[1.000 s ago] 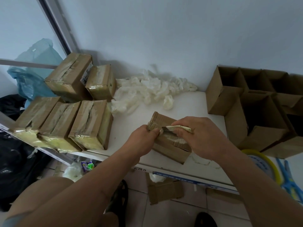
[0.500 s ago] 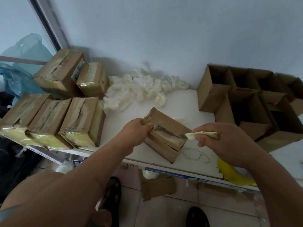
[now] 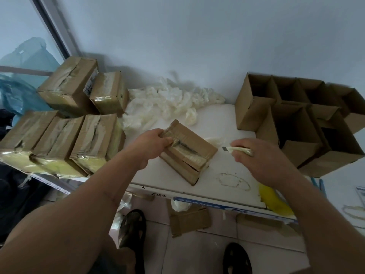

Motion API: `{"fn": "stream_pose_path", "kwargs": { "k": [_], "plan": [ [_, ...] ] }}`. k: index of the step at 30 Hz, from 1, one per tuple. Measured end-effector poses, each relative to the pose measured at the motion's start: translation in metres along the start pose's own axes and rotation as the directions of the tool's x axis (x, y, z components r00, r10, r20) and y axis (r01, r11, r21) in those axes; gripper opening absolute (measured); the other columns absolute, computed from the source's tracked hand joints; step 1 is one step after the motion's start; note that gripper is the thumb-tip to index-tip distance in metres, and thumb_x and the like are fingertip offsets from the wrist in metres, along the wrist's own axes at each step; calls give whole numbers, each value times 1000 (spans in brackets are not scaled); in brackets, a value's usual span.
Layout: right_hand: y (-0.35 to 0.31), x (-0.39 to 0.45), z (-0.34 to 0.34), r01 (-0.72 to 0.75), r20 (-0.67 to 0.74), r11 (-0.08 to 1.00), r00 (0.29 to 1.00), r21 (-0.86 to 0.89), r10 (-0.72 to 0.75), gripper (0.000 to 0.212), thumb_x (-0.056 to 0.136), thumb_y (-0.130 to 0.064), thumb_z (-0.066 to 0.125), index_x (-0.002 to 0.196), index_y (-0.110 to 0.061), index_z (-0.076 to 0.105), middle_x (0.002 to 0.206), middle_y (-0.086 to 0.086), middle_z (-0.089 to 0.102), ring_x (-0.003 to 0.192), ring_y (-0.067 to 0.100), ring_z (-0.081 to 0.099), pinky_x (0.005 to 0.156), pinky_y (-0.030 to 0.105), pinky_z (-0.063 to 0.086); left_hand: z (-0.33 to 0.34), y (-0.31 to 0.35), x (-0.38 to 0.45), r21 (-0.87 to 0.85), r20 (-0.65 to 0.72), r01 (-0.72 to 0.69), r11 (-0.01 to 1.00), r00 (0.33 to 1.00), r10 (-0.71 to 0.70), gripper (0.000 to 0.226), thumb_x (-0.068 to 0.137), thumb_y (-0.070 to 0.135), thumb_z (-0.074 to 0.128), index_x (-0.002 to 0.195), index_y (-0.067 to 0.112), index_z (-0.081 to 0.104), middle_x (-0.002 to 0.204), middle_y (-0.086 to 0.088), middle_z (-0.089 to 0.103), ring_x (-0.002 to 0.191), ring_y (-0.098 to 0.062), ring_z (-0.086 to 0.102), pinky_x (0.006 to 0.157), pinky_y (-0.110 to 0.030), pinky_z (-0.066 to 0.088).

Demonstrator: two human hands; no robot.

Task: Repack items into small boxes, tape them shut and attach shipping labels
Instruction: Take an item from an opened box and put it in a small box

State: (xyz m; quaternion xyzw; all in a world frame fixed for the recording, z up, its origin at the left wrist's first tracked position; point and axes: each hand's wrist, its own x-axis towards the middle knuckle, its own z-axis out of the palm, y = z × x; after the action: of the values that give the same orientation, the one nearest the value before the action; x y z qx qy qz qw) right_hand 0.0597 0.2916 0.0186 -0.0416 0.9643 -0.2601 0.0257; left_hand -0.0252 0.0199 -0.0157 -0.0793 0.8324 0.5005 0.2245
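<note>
A white counter [image 3: 221, 123] runs along a pale wall, and the box [image 3: 189, 149] being opened lies near its front edge, tilted, its taped seam slit lengthwise. The left hand [image 3: 152, 143] grips the box's far-left corner, fingers curled over the edge. The right hand [image 3: 258, 157], just right of the box and clear of it, is closed round a small cutter [image 3: 237, 149] wrapped in tape, blade tip pointing back at the box. Left of the box stand taped boxes [image 3: 94, 139]; right of it, open empty ones [image 3: 296, 123]; behind it, crumpled white wrap [image 3: 169, 99]. To finish well, the grip should likely stay firm while the flaps are lifted, with the blade kept away from the holding fingers.
</note>
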Motion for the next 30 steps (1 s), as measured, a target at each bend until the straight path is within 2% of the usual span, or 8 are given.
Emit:
{"fn": "stream_pose_path", "kwargs": {
  "k": [3, 9, 13, 20, 23, 25, 27, 30],
  "plan": [
    [6, 10, 33, 11, 38, 993, 999, -116, -7, 35, 104, -34, 41, 135, -26, 54, 123, 1, 52, 106, 19, 54, 87, 27, 40, -7, 5, 1, -4, 15, -7, 1000, 1000, 7, 2, 95, 26, 62, 94, 27, 63, 105, -7, 67, 105, -26, 63, 101, -48, 49],
    [11, 2, 69, 49, 162, 921, 987, -387, 16, 35, 101, -23, 45, 137, -24, 46, 113, 4, 38, 85, 16, 47, 73, 25, 45, -15, 10, 6, 27, 14, -6, 1000, 1000, 6, 19, 95, 21, 61, 113, 23, 63, 112, -8, 65, 108, -26, 60, 103, -45, 47],
    [14, 0, 76, 56, 229, 914, 972, -402, 41, 58, 90, -8, 58, 142, -27, 40, 126, 7, 35, 99, 22, 52, 77, 26, 44, -5, 16, 2, 140, -39, -60, 988, 997, 66, 56, 92, 29, 56, 146, 23, 41, 138, -2, 49, 111, -15, 45, 95, -31, 38],
    [15, 1, 66, 153, 429, 860, 899, -487, 83, 75, 89, -6, 51, 152, -32, 19, 156, 3, 20, 136, 27, 32, 105, 41, 34, 13, 13, -3, 266, -19, -115, 957, 992, 125, 89, 85, 43, 67, 155, 18, 18, 157, 1, 16, 131, -21, 36, 90, -29, 32],
    [-3, 10, 48, 31, 188, 912, 981, -408, 50, 55, 94, -11, 46, 146, -27, 34, 148, 2, 33, 128, 24, 41, 101, 41, 41, 16, 9, 1, 276, -24, -109, 955, 992, 120, 94, 83, 46, 69, 155, 20, 16, 159, 3, 10, 136, -23, 32, 93, -29, 32],
    [-23, 16, 41, -33, -86, 990, 996, -135, 22, 39, 98, -29, 47, 138, -27, 46, 135, -4, 44, 118, 16, 49, 95, 37, 46, 18, 8, 3, 232, -30, -87, 969, 995, 97, 92, 81, 44, 69, 155, 24, 17, 158, 6, 9, 134, -24, 33, 94, -31, 35],
    [-44, 23, 43, -20, -100, 999, 995, 27, 22, 47, 93, -51, 52, 134, -31, 48, 129, -10, 45, 114, 9, 50, 94, 34, 47, 21, 9, 4, 200, -46, -70, 977, 996, 81, 93, 79, 43, 70, 154, 28, 18, 157, 8, 8, 135, -25, 31, 99, -34, 39],
    [-55, 32, 55, -47, -11, 999, 999, 0, 47, 59, 83, -64, 60, 129, -29, 51, 122, -9, 46, 109, 10, 48, 88, 28, 45, 25, 8, 6, 190, -75, -59, 980, 994, 74, 93, 77, 45, 70, 154, 31, 20, 157, 12, 5, 137, -27, 28, 107, -43, 40]
  ]
}}
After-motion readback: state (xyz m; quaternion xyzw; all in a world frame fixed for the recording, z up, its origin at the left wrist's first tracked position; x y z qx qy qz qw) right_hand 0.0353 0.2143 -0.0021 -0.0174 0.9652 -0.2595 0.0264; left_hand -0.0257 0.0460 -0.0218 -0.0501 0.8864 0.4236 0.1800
